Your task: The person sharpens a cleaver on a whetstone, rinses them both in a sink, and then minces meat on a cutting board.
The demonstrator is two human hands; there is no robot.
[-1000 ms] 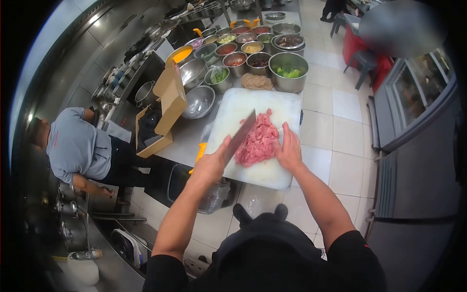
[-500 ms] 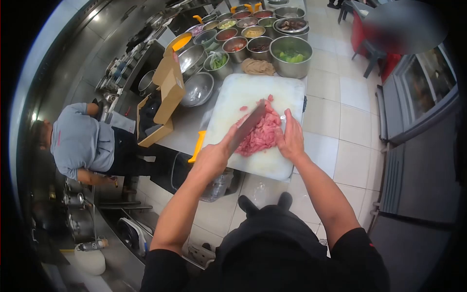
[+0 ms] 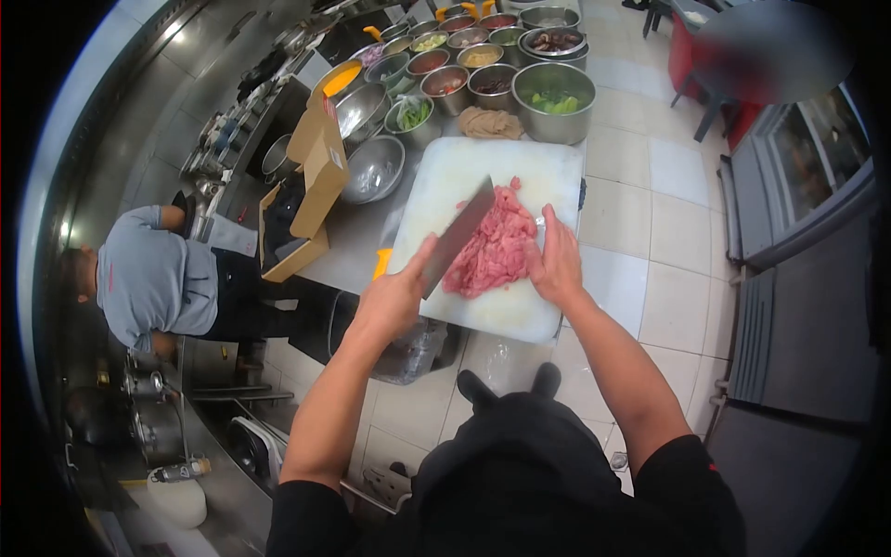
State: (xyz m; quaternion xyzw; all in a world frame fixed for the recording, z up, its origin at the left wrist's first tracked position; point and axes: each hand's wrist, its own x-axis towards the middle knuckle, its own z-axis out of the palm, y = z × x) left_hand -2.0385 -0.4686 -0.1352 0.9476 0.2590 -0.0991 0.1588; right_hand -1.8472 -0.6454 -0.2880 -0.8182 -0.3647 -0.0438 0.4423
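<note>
A pile of raw pink meat pieces (image 3: 497,246) lies on a thick white cutting board (image 3: 453,169). My left hand (image 3: 393,299) is wrapped round the handle of a cleaver (image 3: 458,238), whose broad blade slants up and right along the pile's left side. Against the right side of the meat rests my right hand (image 3: 559,265), its fingers stretched out and pointing away from me. One small scrap of meat sits apart near the top of the pile.
Beyond the board stand several metal bowls of cut ingredients, including a large pot of greens (image 3: 557,107), and a brown cloth (image 3: 489,123). An open cardboard box (image 3: 320,176) is at the left. A person in a grey shirt (image 3: 158,269) works at the far-left counter.
The cleaver has shifted left and toward me, off the meat to its left edge. My right hand stays almost in place. The person at left has drawn their lower arm in.
</note>
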